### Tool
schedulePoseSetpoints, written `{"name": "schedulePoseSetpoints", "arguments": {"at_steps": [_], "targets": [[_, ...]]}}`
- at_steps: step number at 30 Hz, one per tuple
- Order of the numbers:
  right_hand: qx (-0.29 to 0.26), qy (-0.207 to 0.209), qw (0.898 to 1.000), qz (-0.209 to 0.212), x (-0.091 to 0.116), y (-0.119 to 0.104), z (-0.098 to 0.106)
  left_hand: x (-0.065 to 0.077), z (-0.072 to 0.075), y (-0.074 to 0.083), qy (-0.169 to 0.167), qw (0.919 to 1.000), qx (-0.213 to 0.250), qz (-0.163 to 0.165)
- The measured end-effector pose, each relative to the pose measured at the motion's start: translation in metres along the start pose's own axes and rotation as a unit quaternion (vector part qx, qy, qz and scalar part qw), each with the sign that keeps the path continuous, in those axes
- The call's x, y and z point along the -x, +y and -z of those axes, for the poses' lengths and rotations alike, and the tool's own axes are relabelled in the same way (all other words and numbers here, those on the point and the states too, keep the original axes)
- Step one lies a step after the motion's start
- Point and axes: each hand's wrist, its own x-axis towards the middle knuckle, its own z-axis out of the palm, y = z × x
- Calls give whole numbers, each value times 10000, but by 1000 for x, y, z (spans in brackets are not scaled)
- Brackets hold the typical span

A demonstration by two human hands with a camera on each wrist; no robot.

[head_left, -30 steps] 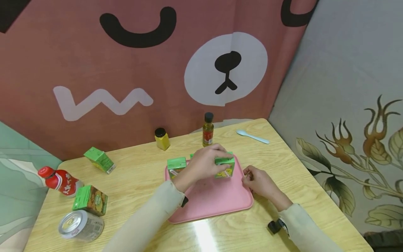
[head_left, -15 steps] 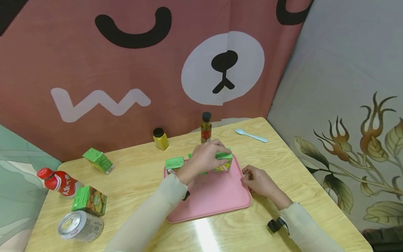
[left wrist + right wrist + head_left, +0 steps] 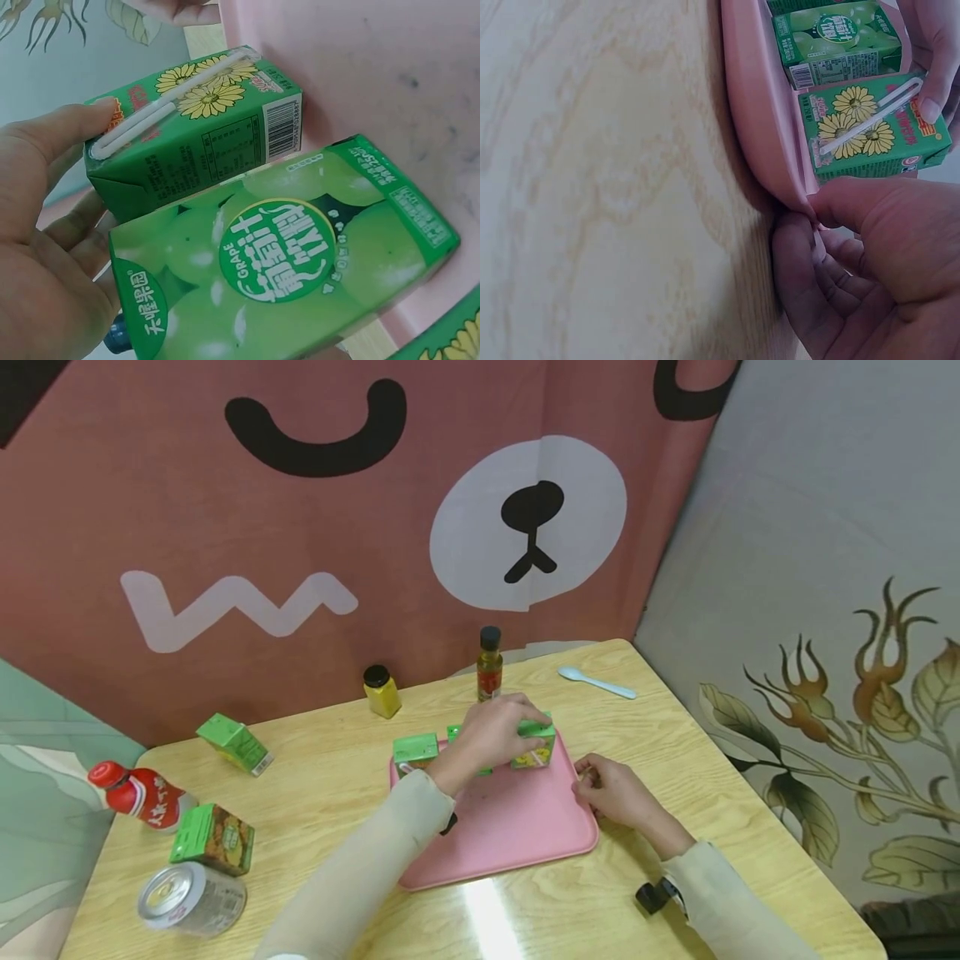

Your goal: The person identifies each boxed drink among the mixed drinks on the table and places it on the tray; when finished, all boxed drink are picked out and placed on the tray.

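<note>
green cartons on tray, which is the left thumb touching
The yellow-flower carton nearest the right hand: the thumb of the left hand rests on it. The grape carton beside it and the leftmost carton have none.

- Tray [image 3: 517,827] beams pink!
- Flower carton [image 3: 196,129] flashes yellow blooms on green!
- Grape carton [image 3: 281,251] shows light-green grapes, white lettering!
- Spoon [image 3: 597,682], pale blue!
</note>
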Motion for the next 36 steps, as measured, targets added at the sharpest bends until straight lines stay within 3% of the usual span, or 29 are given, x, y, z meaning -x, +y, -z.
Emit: {"name": "schedulePoseSetpoints", "arguments": {"at_steps": [20,25,30,36], "targets": [[58,56,9999,-60,0,-1,-1,-4,-5,4,-221,9995,-90,213],[84,91,9999,-70,1,-1,0,0,3,12,5,9998,-62,191],[130,126,9998,-31,1,-1,-2,16,24,21,430,9989,15,177],[222,158,9995,-131,3,-3,-3,55,57,15,1073,9940,116,181]]}}
